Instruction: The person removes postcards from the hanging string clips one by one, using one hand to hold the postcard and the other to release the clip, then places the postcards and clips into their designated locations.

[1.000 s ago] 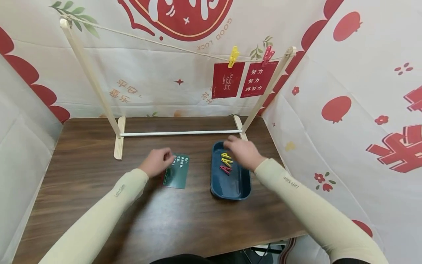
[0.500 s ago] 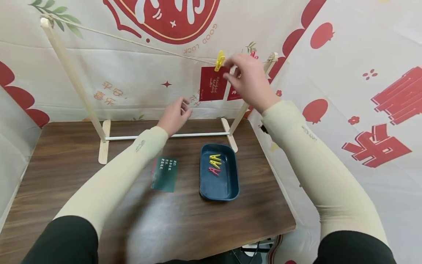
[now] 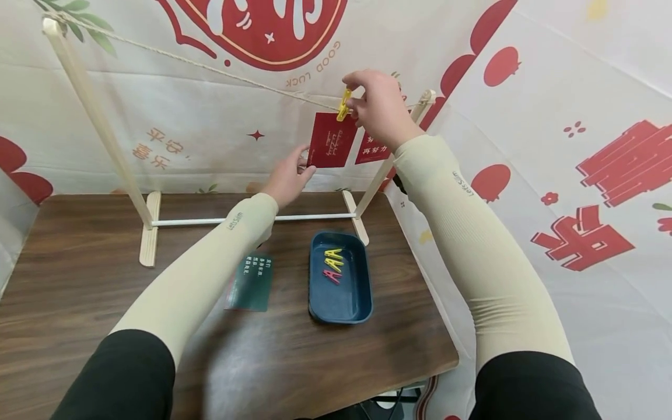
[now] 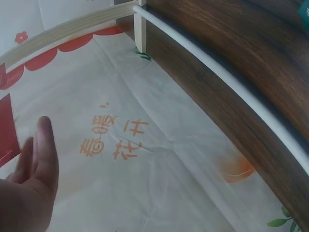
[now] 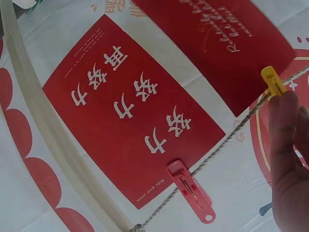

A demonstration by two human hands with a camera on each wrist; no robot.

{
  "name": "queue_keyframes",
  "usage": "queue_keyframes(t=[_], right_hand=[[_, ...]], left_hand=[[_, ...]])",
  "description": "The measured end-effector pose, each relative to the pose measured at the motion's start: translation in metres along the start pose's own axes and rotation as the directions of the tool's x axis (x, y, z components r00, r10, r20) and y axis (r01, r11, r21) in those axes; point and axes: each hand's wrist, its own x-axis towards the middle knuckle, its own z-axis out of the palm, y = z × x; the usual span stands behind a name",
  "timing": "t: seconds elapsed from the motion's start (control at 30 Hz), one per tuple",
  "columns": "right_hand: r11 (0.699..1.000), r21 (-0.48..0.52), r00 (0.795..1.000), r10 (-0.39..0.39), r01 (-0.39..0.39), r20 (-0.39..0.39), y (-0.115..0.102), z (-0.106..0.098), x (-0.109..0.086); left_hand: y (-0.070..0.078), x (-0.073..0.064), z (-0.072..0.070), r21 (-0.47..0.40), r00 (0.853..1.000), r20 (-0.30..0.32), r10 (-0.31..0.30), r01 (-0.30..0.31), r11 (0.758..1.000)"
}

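Note:
In the head view, my right hand (image 3: 380, 108) pinches a yellow clothespin (image 3: 343, 105) that clips a red card (image 3: 332, 140) to the rope; the right wrist view shows the fingertips on the clothespin's handles. My left hand (image 3: 291, 178) is raised at that card's lower left corner, its fingers fairly straight and not curled round the card. A second red card (image 5: 135, 111) with white characters hangs beside it, held to the rope by a pink clothespin (image 5: 190, 191).
The rope (image 3: 199, 65) runs between two wooden posts (image 3: 100, 125) joined by a white rod (image 3: 181, 222). On the table (image 3: 294, 367) are a blue tray (image 3: 341, 309) with yellow and pink clothespins, and a green card (image 3: 253, 286) partly behind my left sleeve.
My right hand has risen from over the tray to the rope and taken hold of the yellow clothespin. My left hand has gone from the green card up to the hanging red card.

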Motion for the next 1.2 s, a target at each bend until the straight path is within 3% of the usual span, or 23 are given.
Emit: queue_keyframes(t=[0.17,0.3,0.57,0.77,0.93,1.2], right_hand=[[0.999,0.039,0.999,0.003,-0.001,-0.042,0.001,0.000,-0.001],[0.998,0.057,0.992,-0.021,0.028,-0.123,0.004,0.001,0.000],[0.979,0.172,0.957,-0.054,0.107,-0.285,0.011,0.001,-0.001],[0.975,0.188,0.925,-0.039,0.117,-0.377,0.008,-0.006,-0.001],[0.954,0.267,0.917,-0.021,0.137,-0.397,0.006,-0.009,-0.003],[0.903,0.394,0.938,-0.023,0.168,-0.347,0.009,-0.011,-0.014]], left_hand=[[0.001,-0.004,0.002,0.044,0.998,-0.034,0.057,-0.055,0.998],[0.003,-0.007,0.004,0.043,0.994,-0.056,0.097,-0.094,0.995],[0.005,-0.016,0.006,0.062,0.990,-0.054,0.130,-0.126,0.990],[0.001,-0.020,0.004,0.053,0.989,-0.043,0.139,-0.136,0.989],[-0.005,-0.023,0.000,0.059,0.990,-0.047,0.130,-0.128,0.990],[-0.002,-0.034,-0.007,0.075,0.994,-0.053,0.100,-0.096,0.993]])
